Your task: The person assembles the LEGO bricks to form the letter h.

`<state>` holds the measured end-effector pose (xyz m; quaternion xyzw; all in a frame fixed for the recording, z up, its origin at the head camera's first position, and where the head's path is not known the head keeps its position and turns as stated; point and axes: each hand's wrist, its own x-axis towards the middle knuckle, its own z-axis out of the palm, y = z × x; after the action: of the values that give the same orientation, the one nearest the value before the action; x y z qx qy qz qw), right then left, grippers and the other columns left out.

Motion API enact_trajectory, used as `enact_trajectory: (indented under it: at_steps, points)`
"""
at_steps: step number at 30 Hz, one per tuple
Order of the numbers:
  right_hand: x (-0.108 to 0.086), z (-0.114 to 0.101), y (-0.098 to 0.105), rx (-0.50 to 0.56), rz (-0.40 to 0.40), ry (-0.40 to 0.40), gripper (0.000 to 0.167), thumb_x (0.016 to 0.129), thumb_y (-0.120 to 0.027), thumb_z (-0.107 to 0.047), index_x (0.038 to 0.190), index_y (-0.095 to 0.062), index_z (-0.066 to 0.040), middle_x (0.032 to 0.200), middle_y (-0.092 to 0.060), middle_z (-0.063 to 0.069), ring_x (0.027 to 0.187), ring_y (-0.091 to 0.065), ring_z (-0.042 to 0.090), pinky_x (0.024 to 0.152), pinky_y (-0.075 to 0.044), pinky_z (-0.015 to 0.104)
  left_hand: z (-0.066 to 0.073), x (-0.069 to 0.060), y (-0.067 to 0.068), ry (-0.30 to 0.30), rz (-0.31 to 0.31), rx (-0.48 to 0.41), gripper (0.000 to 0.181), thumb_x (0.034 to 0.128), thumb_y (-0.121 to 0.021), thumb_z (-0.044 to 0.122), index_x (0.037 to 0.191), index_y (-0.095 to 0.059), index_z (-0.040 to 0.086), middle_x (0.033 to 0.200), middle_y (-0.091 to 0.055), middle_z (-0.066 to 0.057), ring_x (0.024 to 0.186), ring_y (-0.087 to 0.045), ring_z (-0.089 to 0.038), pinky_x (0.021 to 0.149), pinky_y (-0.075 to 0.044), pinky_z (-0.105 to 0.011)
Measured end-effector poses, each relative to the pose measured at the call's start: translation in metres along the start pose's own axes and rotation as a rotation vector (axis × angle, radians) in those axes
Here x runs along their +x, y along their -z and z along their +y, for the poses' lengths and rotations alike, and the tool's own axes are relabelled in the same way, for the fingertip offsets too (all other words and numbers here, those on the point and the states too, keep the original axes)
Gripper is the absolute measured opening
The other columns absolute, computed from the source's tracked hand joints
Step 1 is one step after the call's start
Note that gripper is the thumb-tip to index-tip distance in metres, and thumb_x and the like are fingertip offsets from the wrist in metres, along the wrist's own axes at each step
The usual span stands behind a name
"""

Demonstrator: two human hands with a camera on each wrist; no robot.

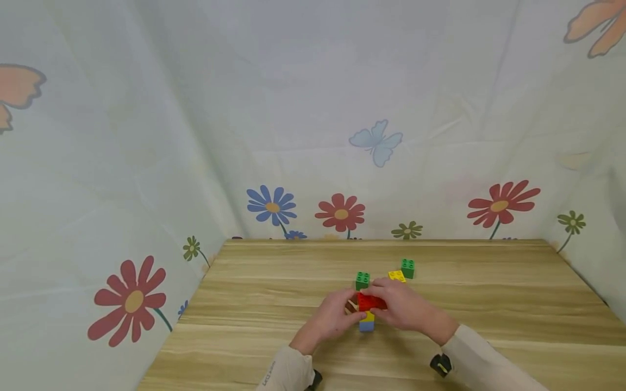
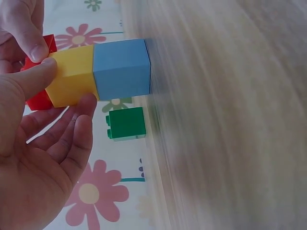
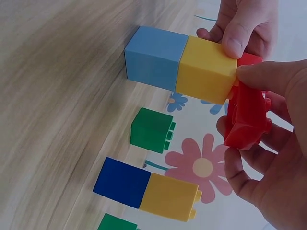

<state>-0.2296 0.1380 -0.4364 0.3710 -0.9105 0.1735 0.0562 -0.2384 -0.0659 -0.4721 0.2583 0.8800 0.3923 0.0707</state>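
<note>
Head view, and both hands are in on it at the tabletop point(image 1: 274, 271): left hand point(image 1: 337, 314) one side, right hand point(image 1: 403, 305) the other, and between them a red brick point(image 1: 369, 301) tops a yellow brick point(image 1: 368, 316) over a light blue brick point(image 1: 367, 326)! Just beyond the hands, a green brick point(image 1: 362, 279). To the left wrist, where the left hand pinches the yellow brick, thumb near its upper edge. And the right wrist: the right hand grasps the red brick, which juts out on that hand's side; beyond stands a dark blue brick point(image 3: 122, 182) under a second yellow brick point(image 3: 169, 196). Looks like the step is seating the red one; whether it's fully down, can't tell. The next move calls for a steady left hand, an even press from the right!
</note>
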Motion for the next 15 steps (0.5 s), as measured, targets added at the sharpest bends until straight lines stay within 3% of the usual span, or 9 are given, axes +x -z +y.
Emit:
enact_trajectory:
  at_steps: [15]
  points:
    - [-0.0007,0.004,-0.0062,0.003,-0.005,-0.006,0.038,0.084,-0.073,-0.026,0.119,-0.064,-0.012,0.115,-0.06,0.001,0.102,-0.057,0.016,0.085,-0.05,0.032,-0.0035,0.001,0.0006,-0.013,-0.008,0.013,0.03,0.088,-0.069,0.025,0.117,-0.06,0.023,0.103,-0.059,0.016,0.086,-0.057,-0.002,0.074,-0.049,-0.02]
